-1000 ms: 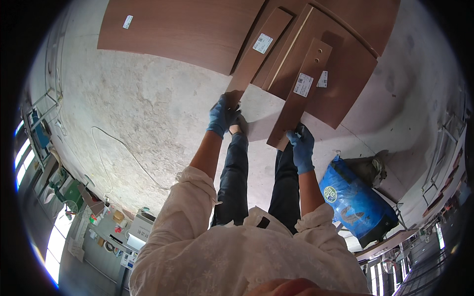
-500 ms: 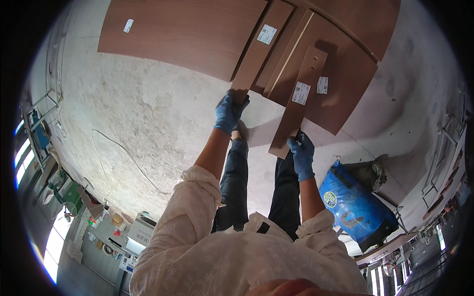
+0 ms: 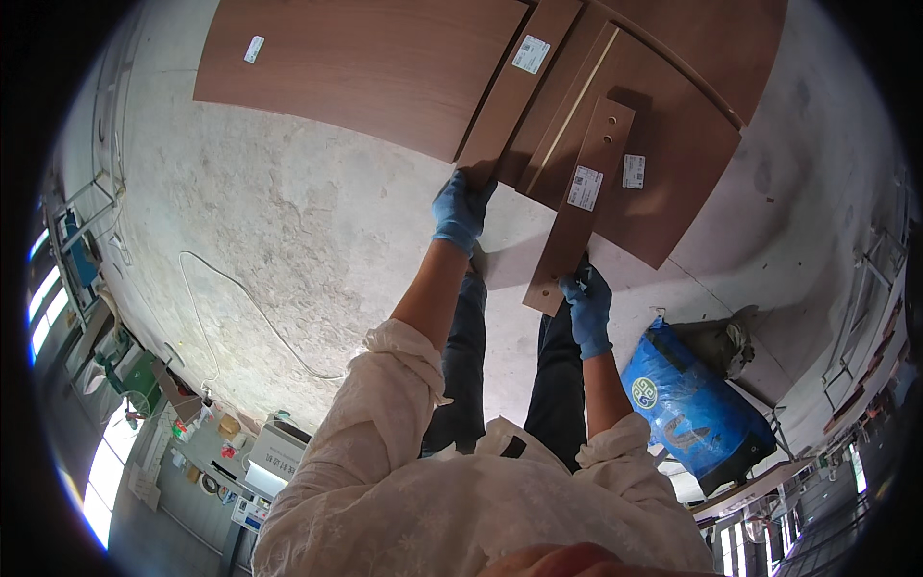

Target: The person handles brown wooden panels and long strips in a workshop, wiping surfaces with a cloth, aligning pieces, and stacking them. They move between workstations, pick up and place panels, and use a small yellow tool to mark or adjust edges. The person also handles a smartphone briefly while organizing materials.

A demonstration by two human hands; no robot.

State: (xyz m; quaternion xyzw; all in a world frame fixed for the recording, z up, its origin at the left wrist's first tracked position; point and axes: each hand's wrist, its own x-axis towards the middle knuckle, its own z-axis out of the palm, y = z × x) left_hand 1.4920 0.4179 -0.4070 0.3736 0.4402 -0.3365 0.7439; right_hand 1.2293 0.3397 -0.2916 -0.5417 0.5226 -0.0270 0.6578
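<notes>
Looking down, we see our left hand [image 3: 461,213] in a blue glove, closed around the near end of a long narrow brown board [image 3: 514,91] that lies on the concrete floor [image 3: 288,221]. The fingers wrap the end of the board, so the hand is mostly shut on it. Our right hand [image 3: 588,306], also gloved in blue, grips the near end of a second, shorter strip [image 3: 582,207] with drilled holes and a white label; the fingers are curled around its lower end and the rest of the strip slants up and away from us.

Compared with one second ago, both hands have moved further forward and are more apart from each other. The left arm is now stretched more, and the long board sits closer to the large brown panel [image 3: 365,67]. The short strip has gone forward as well and now lies over the wide panel [image 3: 663,163] on the right, which carries its own small label. We judge from this that the two pieces are being pushed out onto the pile of panels, not pulled back.

A pale sheet [image 3: 514,255] lies under the boards, near our feet. A blue sack [image 3: 692,404] stands on the right, and a thin cable [image 3: 231,308] runs across the floor on the left.
</notes>
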